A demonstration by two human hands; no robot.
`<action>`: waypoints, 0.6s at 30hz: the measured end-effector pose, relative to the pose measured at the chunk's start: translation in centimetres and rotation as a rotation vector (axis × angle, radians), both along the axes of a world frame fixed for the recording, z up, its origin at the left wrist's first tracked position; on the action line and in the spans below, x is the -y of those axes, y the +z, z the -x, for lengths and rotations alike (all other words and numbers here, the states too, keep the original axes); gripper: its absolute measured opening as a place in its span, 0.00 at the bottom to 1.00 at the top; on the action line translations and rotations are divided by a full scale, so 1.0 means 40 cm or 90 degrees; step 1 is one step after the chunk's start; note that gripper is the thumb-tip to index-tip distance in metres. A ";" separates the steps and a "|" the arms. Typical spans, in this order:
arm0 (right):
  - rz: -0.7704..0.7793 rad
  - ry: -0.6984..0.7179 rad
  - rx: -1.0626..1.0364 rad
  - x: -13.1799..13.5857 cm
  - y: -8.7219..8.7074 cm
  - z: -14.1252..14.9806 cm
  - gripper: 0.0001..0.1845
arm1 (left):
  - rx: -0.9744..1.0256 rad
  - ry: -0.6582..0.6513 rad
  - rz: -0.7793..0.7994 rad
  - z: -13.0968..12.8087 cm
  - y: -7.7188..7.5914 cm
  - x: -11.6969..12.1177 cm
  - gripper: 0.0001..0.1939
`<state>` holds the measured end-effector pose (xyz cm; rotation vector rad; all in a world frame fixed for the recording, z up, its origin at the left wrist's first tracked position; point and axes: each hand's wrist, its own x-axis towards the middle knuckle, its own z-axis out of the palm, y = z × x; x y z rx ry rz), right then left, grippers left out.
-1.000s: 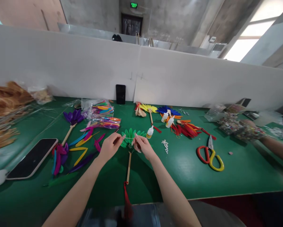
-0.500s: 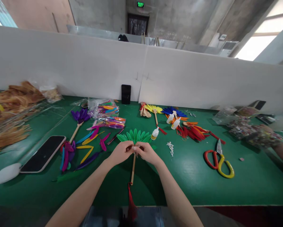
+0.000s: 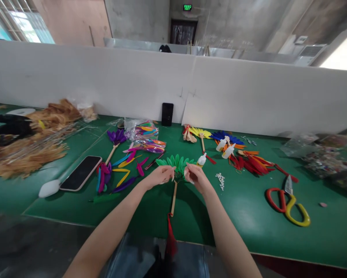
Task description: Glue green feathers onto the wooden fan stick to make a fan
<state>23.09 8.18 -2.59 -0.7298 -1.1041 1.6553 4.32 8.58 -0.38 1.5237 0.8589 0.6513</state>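
Observation:
A feather fan with green feathers [image 3: 177,164] lies before me, its wooden handle [image 3: 174,199] pointing towards me. A red tassel [image 3: 170,235] hangs from the handle over the table's edge. My left hand [image 3: 161,175] is at the left of the feather base, thumb and fingertips drawn together. On the other side, my right hand [image 3: 197,177] has its fingers curled in beside the feathers. Whatever either hand pinches, if anything, is too small to make out. A white glue bottle [image 3: 201,159] stands just behind my right hand, and small white pieces [image 3: 220,181] lie to its right.
Scissors [image 3: 289,204] with red and yellow handles lie at right. A phone [image 3: 81,173], a purple feather fan [image 3: 116,137] and loose feathers occupy the left. Behind are bagged feathers [image 3: 146,133], a yellow fan [image 3: 200,133], more glue bottles [image 3: 228,151] and a white partition [image 3: 132,81].
My hands have parted from their meeting point over the fan's base, one to each side, uncovering the feather centre. The camera view has turned a little left.

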 end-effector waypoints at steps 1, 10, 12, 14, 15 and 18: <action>0.000 -0.010 -0.002 0.001 0.001 0.000 0.18 | 0.004 0.035 -0.013 0.013 0.004 0.002 0.23; 0.017 0.023 0.074 0.024 0.009 0.015 0.18 | -0.027 0.318 -0.055 0.192 -0.012 0.169 0.18; 0.035 0.022 0.081 0.025 0.010 0.017 0.20 | -0.056 0.351 -0.064 0.257 -0.011 0.207 0.19; 0.032 0.020 0.092 0.026 0.011 0.018 0.19 | -0.207 0.398 -0.155 0.330 -0.008 0.235 0.16; 0.022 0.019 0.093 0.027 0.012 0.018 0.18 | -0.309 0.445 -0.229 0.368 -0.008 0.246 0.14; -0.009 0.032 0.094 0.030 0.015 0.017 0.17 | -0.513 0.436 -0.402 0.467 -0.018 0.270 0.18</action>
